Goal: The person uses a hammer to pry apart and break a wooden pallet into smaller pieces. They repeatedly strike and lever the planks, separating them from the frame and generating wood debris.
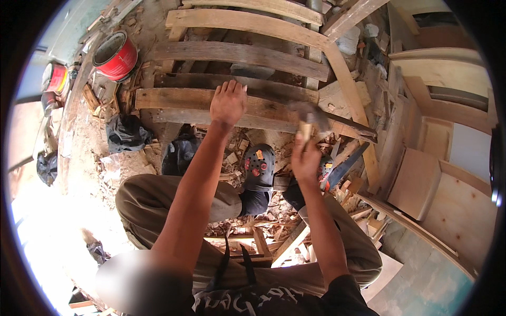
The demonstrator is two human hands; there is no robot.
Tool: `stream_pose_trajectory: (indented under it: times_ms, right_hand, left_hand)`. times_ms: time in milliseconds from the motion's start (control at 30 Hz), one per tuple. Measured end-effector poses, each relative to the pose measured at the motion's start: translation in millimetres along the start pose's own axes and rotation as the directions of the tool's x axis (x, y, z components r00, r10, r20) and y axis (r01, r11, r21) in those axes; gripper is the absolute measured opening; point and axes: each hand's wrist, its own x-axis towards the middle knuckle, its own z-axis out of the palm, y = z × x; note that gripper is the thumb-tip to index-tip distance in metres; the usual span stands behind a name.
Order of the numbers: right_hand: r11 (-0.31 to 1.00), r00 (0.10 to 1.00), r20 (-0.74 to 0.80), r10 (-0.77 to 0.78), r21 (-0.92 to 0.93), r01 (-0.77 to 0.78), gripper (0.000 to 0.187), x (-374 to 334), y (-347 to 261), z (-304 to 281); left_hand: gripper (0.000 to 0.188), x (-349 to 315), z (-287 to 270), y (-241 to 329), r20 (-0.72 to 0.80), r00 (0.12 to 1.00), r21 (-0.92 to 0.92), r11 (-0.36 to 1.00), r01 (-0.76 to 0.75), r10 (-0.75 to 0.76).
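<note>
My left hand (229, 102) is closed over the upper edge of a brown wooden plank (174, 99), which lies across in front of me. In my right hand (305, 160) is a hammer (305, 129), gripped by its pale wooden handle. The hammer's head is smeared by motion and hangs over the right part of the plank. Beyond the plank, several more slats (237, 55) run parallel to it over crosspieces, forming a slatted wooden frame. A slanting board (345, 81) meets the slats at the right.
A red bucket (117, 59) stands at the far left, with a smaller red and yellow can (55, 78) beyond it. Black plastic bags (126, 132) lie left of my legs. Wood scraps surround my dark clogs (259, 166). Wooden cabinet-like pieces (416, 181) line the right side.
</note>
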Motion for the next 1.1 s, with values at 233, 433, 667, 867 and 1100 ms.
stream_pose_trajectory:
  times_ms: [233,433,667,867,1100]
  right_hand:
    - [0.951,0.946,-0.226,-0.234,0.150,0.271,0.024,10.6,-43.5,-16.7]
    - [0.937,0.932,-0.114,-0.344,0.026,0.349,0.028,12.4,-46.2,-21.2]
    - [0.993,0.991,0.087,-0.100,0.078,0.094,0.025,-8.8,-7.6,14.8]
    - [0.907,0.983,0.034,-0.179,0.392,0.151,0.027,-14.0,-29.7,-25.1]
    - [0.963,0.975,-0.049,-0.216,0.153,0.221,0.027,-1.9,-10.5,0.7]
  left_hand:
    - [0.023,1.0,-3.7,2.0,0.017,1.000,-0.031,0.999,0.018,-0.018]
    - [0.022,-1.8,-3.9,1.7,0.013,1.000,0.013,1.000,0.017,-0.017]
    - [0.022,1.3,-2.0,3.3,0.012,1.000,0.010,1.000,0.019,-0.019]
    - [0.023,-1.0,-5.8,1.9,0.077,0.996,0.031,0.999,0.037,-0.039]
    - [0.024,-0.3,-1.9,-0.8,0.057,0.998,0.043,0.999,0.020,-0.023]
